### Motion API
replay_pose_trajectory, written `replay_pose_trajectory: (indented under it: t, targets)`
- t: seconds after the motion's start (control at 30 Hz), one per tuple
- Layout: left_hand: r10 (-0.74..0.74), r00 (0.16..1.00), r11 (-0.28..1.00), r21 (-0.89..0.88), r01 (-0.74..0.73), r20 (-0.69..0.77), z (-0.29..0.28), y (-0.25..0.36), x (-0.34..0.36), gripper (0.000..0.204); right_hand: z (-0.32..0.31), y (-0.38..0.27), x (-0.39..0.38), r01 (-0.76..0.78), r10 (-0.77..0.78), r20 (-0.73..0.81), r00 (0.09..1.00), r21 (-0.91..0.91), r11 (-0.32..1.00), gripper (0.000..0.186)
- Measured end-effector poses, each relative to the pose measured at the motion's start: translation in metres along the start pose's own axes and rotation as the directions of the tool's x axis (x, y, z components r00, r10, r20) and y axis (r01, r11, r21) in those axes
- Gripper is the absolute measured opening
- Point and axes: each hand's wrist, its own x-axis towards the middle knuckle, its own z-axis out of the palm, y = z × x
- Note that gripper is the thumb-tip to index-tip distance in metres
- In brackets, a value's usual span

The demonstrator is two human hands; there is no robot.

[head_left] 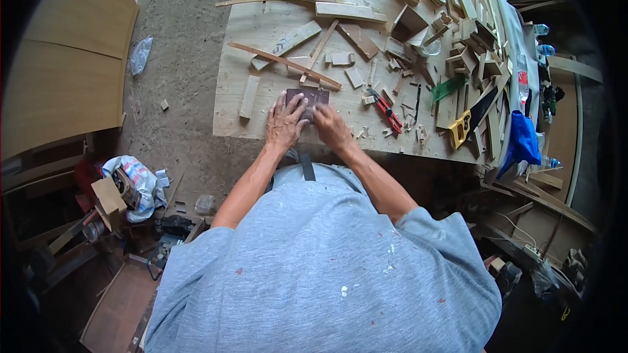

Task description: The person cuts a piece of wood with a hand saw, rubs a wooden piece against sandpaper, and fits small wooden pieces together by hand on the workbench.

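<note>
A small dark reddish-brown rectangular sheet lies near the front edge of the wooden worktable. My left hand presses on its left part, fingers stretched out and spread. At its lower right corner my right hand has its fingers curled together; whatever they pinch is hidden. Just beyond the sheet lie a thin reddish wooden strip and a short pale block. Red-handled pliers rest to the right of my right hand, among small wood chips.
Wood offcuts and boards cover the far side. At the right are a yellow-handled handsaw, a green translucent piece, a blue bag and plastic bottles. A large panel stands at the left, near a striped sack.
</note>
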Motion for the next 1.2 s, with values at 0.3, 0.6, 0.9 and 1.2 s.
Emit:
replay_pose_trajectory:
  t: [0.3, 0.6, 0.9, 1.2]
  targets:
    - [0.039, 0.999, 0.999, 0.020, -0.039, 0.032, -0.007, -0.006, 0.005, 0.059, -0.002, -0.006, -0.006, 0.029, -0.030, -0.019, 0.999, -0.029, 0.999, 0.028]
    - [0.054, 0.998, 0.997, 0.052, -0.056, 0.021, -0.004, -0.007, 0.002, 0.061, 0.002, -0.010, 0.004, 0.016, -0.016, -0.057, 0.998, -0.002, 1.000, 0.030]
    - [0.061, 0.996, 0.994, 0.085, -0.067, 0.071, -0.017, -0.002, 0.004, 0.058, 0.003, -0.014, -0.002, -0.014, 0.014, -0.007, 1.000, -0.095, 0.995, 0.017]
    - [0.117, 0.992, 0.988, 0.093, -0.120, 0.041, -0.015, 0.003, 0.018, 0.058, 0.001, 0.000, -0.018, -0.111, 0.111, 0.003, 0.994, -0.042, 0.993, 0.009]
